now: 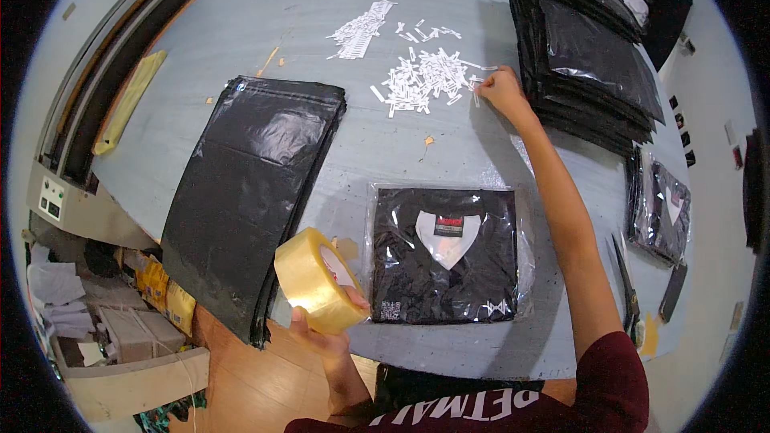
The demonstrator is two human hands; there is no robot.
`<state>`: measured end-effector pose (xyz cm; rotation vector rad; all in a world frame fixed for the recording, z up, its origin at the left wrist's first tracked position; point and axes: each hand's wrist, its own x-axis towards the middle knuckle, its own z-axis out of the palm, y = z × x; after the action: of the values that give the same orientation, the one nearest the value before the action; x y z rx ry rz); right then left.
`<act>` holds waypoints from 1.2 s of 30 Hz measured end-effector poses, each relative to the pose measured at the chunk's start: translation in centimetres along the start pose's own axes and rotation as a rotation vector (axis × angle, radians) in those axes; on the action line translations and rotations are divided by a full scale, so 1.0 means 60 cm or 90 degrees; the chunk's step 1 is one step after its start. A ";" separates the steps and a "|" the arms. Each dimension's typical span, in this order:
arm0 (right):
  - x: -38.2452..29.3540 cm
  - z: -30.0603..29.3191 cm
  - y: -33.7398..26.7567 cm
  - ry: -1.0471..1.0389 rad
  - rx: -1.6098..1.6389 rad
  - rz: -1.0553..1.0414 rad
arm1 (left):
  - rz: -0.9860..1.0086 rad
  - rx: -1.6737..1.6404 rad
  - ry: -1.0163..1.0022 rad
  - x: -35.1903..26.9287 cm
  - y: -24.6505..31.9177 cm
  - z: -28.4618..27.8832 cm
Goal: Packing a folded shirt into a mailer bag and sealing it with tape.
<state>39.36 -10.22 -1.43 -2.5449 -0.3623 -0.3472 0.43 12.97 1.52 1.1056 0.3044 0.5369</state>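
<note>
A wide roll of clear yellowish packing tape [310,276] is in my left hand [325,331], with fingers inside its core, near the table's front edge. My right hand [500,89] reaches to the right edge of a loose pile of small white paper strips [421,81], its fingertips pinched at one strip. Further back lie a denser heap of strips [361,30] and some scattered ones. Between my arms a folded black shirt with a white inner collar lies in a clear plastic bag [445,258]. Left of it rests a stack of black plastic mailing bags [252,192].
A tall stack of black bagged items [589,60] stands at the back right, with more bagged shirts [659,210] before it. Scissors [628,294] and a dark bar-shaped object [672,293] lie at the right edge. A machine with a control panel [53,197] stands left of the grey table [198,42].
</note>
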 end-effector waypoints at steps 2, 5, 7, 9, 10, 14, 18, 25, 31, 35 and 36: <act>0.002 -0.004 -0.008 -0.112 -0.015 0.086 | 0.000 0.007 0.011 -0.002 0.006 0.006; 0.007 -0.004 0.009 -0.129 0.005 0.118 | -0.001 0.019 0.012 0.000 0.004 0.012; 0.010 -0.001 0.013 -0.172 -0.044 0.068 | 0.003 0.029 0.009 -0.001 0.003 0.011; -0.007 0.009 0.014 -0.068 -0.056 -0.001 | 0.000 0.009 0.011 -0.002 0.000 0.010; -0.017 0.012 0.014 0.036 -0.068 -0.070 | -0.001 0.009 0.011 -0.002 -0.002 0.011; -0.051 -0.028 -0.033 -0.075 0.095 -0.105 | 0.008 0.024 0.046 -0.003 0.000 0.007; -0.082 -0.055 -0.061 -0.277 0.018 -0.257 | 0.005 0.021 0.013 0.000 0.005 0.011; -0.045 -0.073 -0.066 -0.129 0.185 -0.126 | 0.008 0.000 -0.012 -0.003 0.000 0.008; 0.007 -0.002 -0.045 -0.071 0.011 -0.241 | 0.025 0.026 -0.026 0.000 -0.002 -0.003; 0.036 -0.005 -0.025 -0.221 0.004 -0.166 | 0.036 0.050 -0.019 -0.001 0.001 0.005; 0.044 -0.005 -0.024 -0.242 -0.021 -0.194 | 0.030 0.043 -0.016 0.000 0.001 0.005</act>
<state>41.29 -8.73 0.30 -2.5827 -0.8986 0.0270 0.56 12.75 1.72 1.1864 0.2771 0.5576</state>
